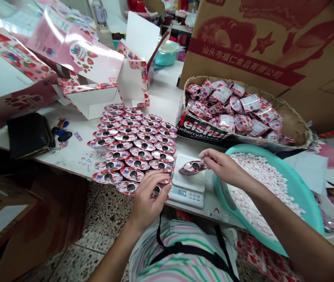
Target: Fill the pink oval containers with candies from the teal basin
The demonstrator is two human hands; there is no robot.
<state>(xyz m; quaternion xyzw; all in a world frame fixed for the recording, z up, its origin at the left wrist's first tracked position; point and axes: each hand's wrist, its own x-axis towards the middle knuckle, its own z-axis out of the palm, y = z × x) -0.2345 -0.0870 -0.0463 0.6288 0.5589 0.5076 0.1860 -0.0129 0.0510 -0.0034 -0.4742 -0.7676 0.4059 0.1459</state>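
Observation:
My right hand (222, 166) pinches a red-and-silver strawberry container (193, 167) over the white tray of a small digital scale (188, 184), whose display is lit. My left hand (149, 196) rests with curled fingers on one of the same containers (157, 190) at the near end of a laid-out group of several filled containers (134, 145) on the white table (75, 147). A teal basin (302, 196) of small pink-white candies (261, 172) sits just right of the scale, under my right forearm.
A cut cardboard tray (290, 121) full of packed containers stands behind the basin, a large brown carton (273, 51) behind that. Pink strawberry boxes (93, 62) lie flat and folded at the back left. A black pouch (28, 133) and keys (61, 133) lie at the left edge.

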